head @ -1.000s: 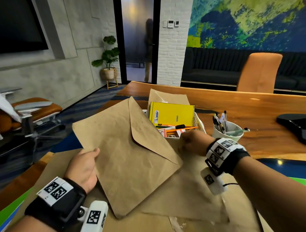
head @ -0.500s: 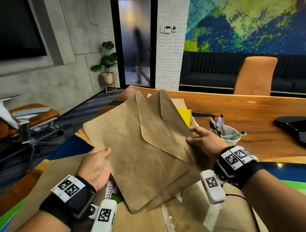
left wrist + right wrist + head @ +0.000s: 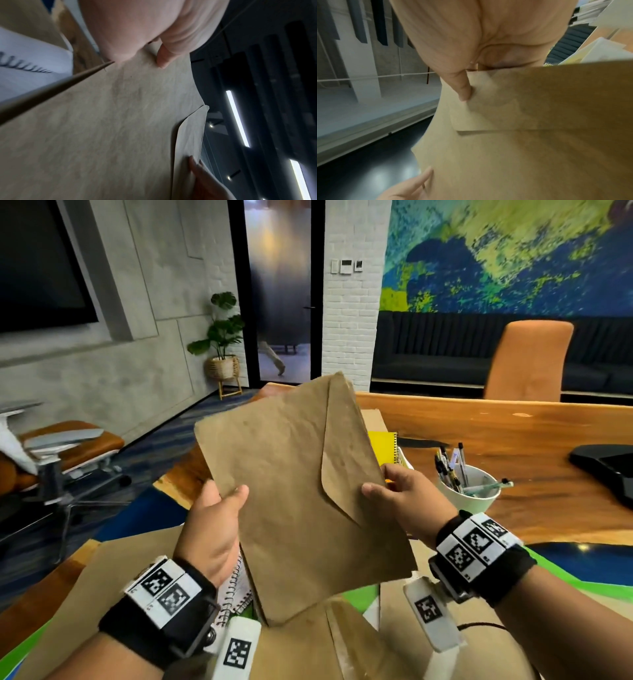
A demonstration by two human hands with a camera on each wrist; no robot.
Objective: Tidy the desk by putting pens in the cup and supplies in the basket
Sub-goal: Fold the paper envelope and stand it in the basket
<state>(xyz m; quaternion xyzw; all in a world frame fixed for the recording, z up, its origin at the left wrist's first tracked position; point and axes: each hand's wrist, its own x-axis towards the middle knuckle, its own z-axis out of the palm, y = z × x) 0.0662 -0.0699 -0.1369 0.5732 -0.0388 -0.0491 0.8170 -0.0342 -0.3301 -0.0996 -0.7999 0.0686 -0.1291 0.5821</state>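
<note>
I hold a stack of brown envelopes (image 3: 291, 491) upright above the desk, flap side toward me. My left hand (image 3: 222, 508) pinches its left edge, thumb (image 3: 163, 59) on the front. At the right edge my right hand (image 3: 394, 494) grips it, thumb (image 3: 462, 89) pressing on the flap (image 3: 496, 108). The white cup (image 3: 469, 491) with several pens stands to the right of my right hand. Behind the envelopes only the basket's rim (image 3: 403, 456) and a yellow notebook (image 3: 383, 441) in it show.
More brown envelopes (image 3: 102, 594) and a spiral notebook (image 3: 236, 587) lie on the desk under my hands. A black object (image 3: 609, 467) sits at the far right on the wooden desk (image 3: 513, 433). An orange chair (image 3: 531, 361) stands behind it.
The envelopes rose off the desk and turned upright. My right hand left the basket's side and took their right edge. My left hand came up with the left edge.
</note>
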